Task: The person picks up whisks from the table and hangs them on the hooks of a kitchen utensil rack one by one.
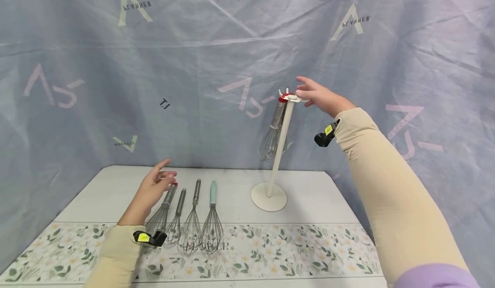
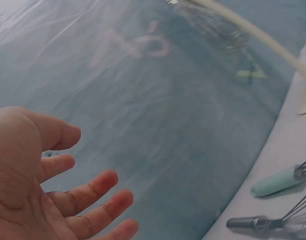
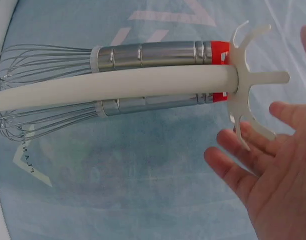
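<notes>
My right hand [image 1: 321, 98] is at the top of a white stand [image 1: 282, 146], its fingers loosely spread beside the stand's crown of hooks [image 3: 242, 82]. Two metal whisks with red ends hang there; the right wrist view shows an upper whisk [image 3: 153, 55] and a lower whisk [image 3: 148, 103] on either side of the pole. Over the table, my left hand [image 1: 151, 191] has relaxed, parted fingers and nothing in its palm. Just below it lies a red-ended whisk [image 1: 167, 200], handle pointing away from me.
Right of that whisk lie a smaller metal whisk [image 1: 180, 202], a longer metal whisk [image 1: 197, 191] and a mint-handled whisk [image 1: 213, 193]. The stand's round base [image 1: 260, 197] rests on the white table [image 1: 309, 193]. A grey-blue cloth [image 1: 193, 64] hangs behind.
</notes>
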A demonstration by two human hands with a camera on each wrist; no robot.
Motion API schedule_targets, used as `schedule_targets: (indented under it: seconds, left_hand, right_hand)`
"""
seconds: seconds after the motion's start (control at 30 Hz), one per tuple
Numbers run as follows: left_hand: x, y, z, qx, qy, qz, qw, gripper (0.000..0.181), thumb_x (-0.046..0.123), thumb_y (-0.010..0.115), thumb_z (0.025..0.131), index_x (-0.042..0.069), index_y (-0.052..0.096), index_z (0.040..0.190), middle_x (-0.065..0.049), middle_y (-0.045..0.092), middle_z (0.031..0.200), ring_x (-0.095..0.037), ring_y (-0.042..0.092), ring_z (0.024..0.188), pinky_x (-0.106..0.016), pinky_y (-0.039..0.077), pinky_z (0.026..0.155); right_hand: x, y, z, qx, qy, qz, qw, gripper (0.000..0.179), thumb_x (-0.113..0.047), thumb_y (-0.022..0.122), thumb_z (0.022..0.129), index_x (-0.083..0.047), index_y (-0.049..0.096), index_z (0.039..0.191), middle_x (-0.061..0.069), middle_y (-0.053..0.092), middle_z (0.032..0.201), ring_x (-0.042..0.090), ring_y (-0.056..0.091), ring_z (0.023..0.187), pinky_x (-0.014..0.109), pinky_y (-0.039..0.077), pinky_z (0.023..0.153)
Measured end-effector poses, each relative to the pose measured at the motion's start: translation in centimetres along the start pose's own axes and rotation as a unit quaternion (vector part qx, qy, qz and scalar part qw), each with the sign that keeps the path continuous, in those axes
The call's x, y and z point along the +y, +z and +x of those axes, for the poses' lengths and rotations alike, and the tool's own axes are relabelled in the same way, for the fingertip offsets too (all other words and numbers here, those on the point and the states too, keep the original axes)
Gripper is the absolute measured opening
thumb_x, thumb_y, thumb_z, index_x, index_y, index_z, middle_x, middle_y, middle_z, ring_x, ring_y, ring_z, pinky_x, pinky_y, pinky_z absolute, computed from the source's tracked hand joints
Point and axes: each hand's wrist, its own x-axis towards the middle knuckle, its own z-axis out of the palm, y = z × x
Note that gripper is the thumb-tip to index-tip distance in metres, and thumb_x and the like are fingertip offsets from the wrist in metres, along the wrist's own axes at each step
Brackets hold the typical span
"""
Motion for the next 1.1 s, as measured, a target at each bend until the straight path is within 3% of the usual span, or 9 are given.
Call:
schedule_targets:
  seconds: [0.2,0.3,0.4,0.5,0.6,1.1]
  left_hand:
    - [-1.4,-1.3,-0.8,0.014,-0.008,0.000,0.9999,0.061,0.032,0.045,0.110,0.016,0.020,0.163,-0.023,0.052,0.144,-0.012,0.057,0.115,-0.050,0.047,0.102]
    - [-2.1,-1.6,-1.1,0.012,-0.026,-0.009,0.9995,0.061,0.030,0.046,0.110,0.014,0.020,0.163,-0.025,0.050,0.146,-0.004,0.057,0.111,-0.052,0.046,0.103]
    - [-3.0,-1.8,-1.5,0.005,-0.053,-0.023,0.9983,0.062,0.027,0.047,0.109,0.013,0.019,0.163,-0.026,0.047,0.148,-0.016,0.057,0.118,-0.054,0.043,0.106]
    - [-4.0,-1.8,-1.6,-0.008,-0.081,-0.033,0.9961,0.063,0.028,0.047,0.109,0.013,0.017,0.163,-0.027,0.044,0.150,-0.035,0.051,0.129,-0.057,0.039,0.108]
    - [-4.9,-1.7,-1.7,-0.017,-0.104,-0.033,0.9939,0.063,0.029,0.046,0.110,0.011,0.017,0.163,-0.029,0.042,0.150,-0.045,0.045,0.134,-0.061,0.037,0.109]
    - [-9.3,-1.4,-1.7,-0.023,-0.160,0.002,0.9869,0.070,0.033,0.049,0.108,0.008,0.014,0.163,-0.034,0.037,0.150,-0.049,0.042,0.136,-0.061,0.038,0.108]
  right_hand:
    - [0.8,-0.4,0.3,0.001,-0.022,0.010,0.9997,0.075,-0.031,0.047,0.106,-0.014,0.002,0.164,0.022,0.016,0.166,0.039,0.023,0.150,0.057,0.023,0.118]
    - [1.1,-0.5,0.5,-0.003,-0.029,0.013,0.9995,0.075,-0.026,0.048,0.105,-0.013,0.003,0.164,0.023,0.017,0.165,0.040,0.024,0.149,0.058,0.023,0.117]
    - [1.4,-0.5,0.6,-0.007,-0.033,0.025,0.9991,0.074,-0.023,0.047,0.104,-0.013,0.005,0.164,0.022,0.016,0.166,0.040,0.023,0.149,0.059,0.024,0.116]
    - [1.6,-0.5,0.7,-0.003,-0.035,0.043,0.9985,0.073,-0.018,0.043,0.101,-0.014,0.008,0.164,0.021,0.017,0.166,0.039,0.024,0.149,0.059,0.025,0.116]
    - [1.8,-0.6,0.7,0.006,-0.038,0.059,0.9975,0.075,-0.012,0.041,0.095,-0.013,0.011,0.164,0.021,0.020,0.165,0.037,0.025,0.148,0.058,0.026,0.115]
    - [2.2,-0.3,0.5,0.028,-0.044,0.088,0.9948,0.072,-0.016,0.041,0.095,-0.012,0.017,0.163,0.021,0.024,0.162,0.031,0.032,0.141,0.055,0.033,0.108]
